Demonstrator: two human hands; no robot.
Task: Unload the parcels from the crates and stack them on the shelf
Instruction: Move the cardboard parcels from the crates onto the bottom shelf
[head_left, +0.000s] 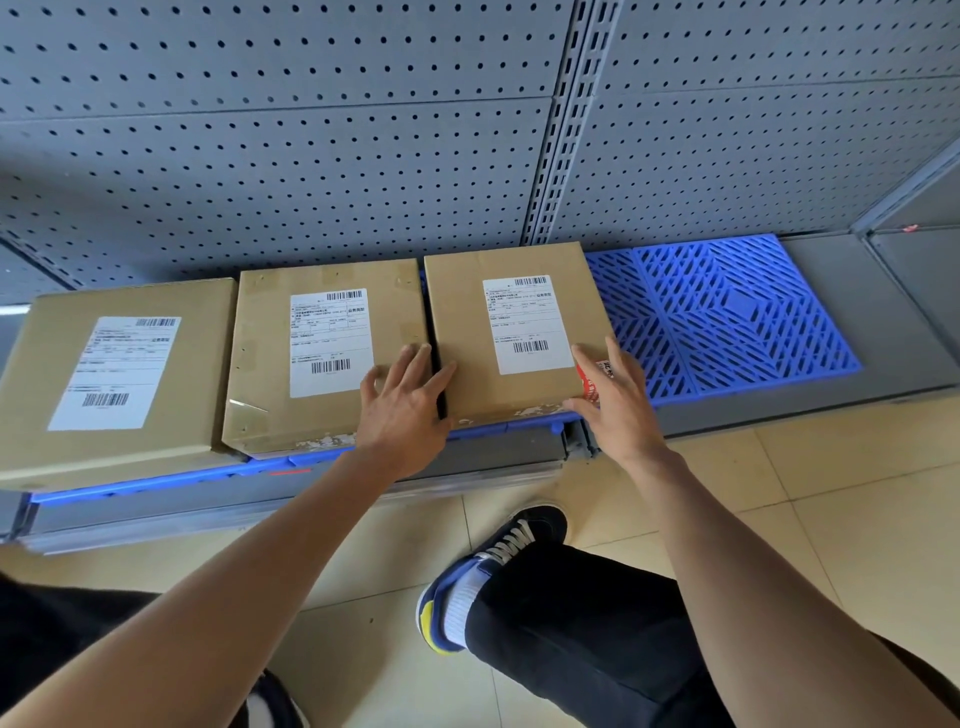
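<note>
Placing step: 3 parcels sit in a row on the low shelf (857, 291), on its blue mat (727, 312). Both hands are at the right parcel (511, 332). Left hand (402, 402) lies with fingers spread over the seam between it and the middle parcel (322, 353); right hand (615, 400) has straight fingers against its right front corner. Neither grips anything. Left parcel (114, 374) untouched. No crates in view. Looks like final squaring-up; next: let go, turn to the crates, fetch parcel 4 for the bare mat on the right
</note>
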